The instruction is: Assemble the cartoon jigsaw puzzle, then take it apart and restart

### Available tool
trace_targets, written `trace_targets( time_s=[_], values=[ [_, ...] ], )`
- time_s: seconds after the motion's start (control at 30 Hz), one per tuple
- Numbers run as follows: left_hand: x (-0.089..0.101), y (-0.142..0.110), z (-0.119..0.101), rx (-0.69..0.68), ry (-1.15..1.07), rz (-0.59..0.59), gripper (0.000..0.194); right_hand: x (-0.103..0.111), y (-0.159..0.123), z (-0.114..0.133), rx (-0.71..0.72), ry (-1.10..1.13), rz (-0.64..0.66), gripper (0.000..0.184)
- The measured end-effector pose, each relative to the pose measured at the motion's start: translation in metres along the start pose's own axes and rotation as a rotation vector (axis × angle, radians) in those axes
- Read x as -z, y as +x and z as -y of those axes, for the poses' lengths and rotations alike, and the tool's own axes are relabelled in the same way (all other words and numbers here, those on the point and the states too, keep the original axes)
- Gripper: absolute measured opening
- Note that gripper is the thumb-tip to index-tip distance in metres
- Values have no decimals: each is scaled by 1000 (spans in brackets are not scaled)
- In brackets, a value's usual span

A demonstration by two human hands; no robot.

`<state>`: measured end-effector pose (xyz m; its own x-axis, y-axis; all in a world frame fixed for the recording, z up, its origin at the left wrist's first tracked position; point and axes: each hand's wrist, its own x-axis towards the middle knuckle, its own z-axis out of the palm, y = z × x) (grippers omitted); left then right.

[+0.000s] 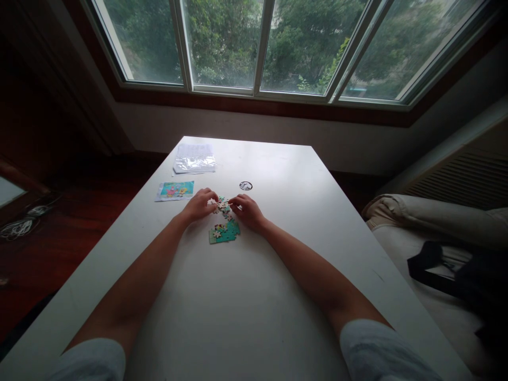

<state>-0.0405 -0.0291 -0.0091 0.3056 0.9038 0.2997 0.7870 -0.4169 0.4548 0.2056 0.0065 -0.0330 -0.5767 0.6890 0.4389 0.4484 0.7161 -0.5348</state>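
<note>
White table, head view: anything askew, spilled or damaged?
Two things: loose pale jigsaw pieces lie on the partly joined green puzzle section, not fitted in. A faint dark mark toward the right edge of the white table may be a scuff. No spill visible.

So there's a small heap of loose puzzle pieces [223,205] roughly mid-table, a bit toward the far end of the white table [254,296]. They're tiny knobbly things, some pale, some teal, kinda jumbled together. Just on the near side is a joined puzzle section [230,233], lying flat, mostly teal-green with a duller green strip on the left and a stepped edge. A few pale pieces sit on its left part, too small for me to make out any detail.
</note>
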Motion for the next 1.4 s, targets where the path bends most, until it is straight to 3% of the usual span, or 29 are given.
trace_targets(
  time_s=[0.07, 0.13, 0.23, 0.57, 0.8, 1.1, 1.4],
  values=[
    [-3, -1, -1, -61, 2, 18, 35, 3, -1, 1, 7, -91, 13, 24],
    [-7, -2, -3, -104, 4, 75, 52, 6, -3, 2, 22, -174, 66, 43],
    [-11, -1, -7, -99, 28, 117, 53, 7, -3, 4, 31, -241, 149, 59],
    [-27, 3, -11, 13, -54, -25, 27, -7, 6, -1, -64, -250, 128, 24],
    [-26, 1, -12, 136, -178, -119, 26, -6, 5, -5, -132, 3, 34, 9],
    [-36, 4, -3, 277, -602, -216, 27, -9, 3, -13, -230, 321, -91, 18],
    [-36, 3, -8, 250, -563, -225, 28, -9, 6, -9, -135, 333, -112, 21]
  ],
)
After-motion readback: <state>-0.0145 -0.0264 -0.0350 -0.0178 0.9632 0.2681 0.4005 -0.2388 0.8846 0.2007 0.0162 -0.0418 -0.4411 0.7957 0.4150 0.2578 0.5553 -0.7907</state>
